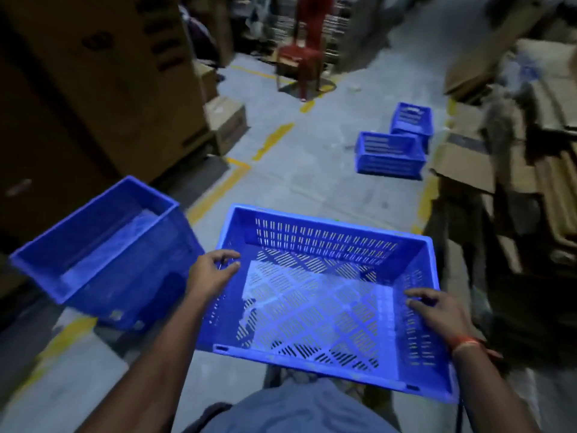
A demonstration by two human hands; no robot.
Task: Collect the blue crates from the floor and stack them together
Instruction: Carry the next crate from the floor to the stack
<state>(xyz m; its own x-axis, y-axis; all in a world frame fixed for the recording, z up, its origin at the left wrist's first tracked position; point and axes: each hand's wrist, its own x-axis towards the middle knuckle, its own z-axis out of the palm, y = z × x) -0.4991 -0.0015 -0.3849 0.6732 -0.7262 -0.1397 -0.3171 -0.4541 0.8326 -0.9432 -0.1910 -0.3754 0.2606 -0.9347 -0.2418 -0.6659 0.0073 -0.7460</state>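
Two hands carry a blue perforated plastic crate: left hand and right hand fingers curled over opposite rims; solid-walled blue crate just left.

Single view only. Head-worn wide-angle camera looked forward and steeply down from above the person's own torso. Nearest in frame were both forearms and the held crate; the aisle floor receded ahead toward a red chair. Edges were blurred.
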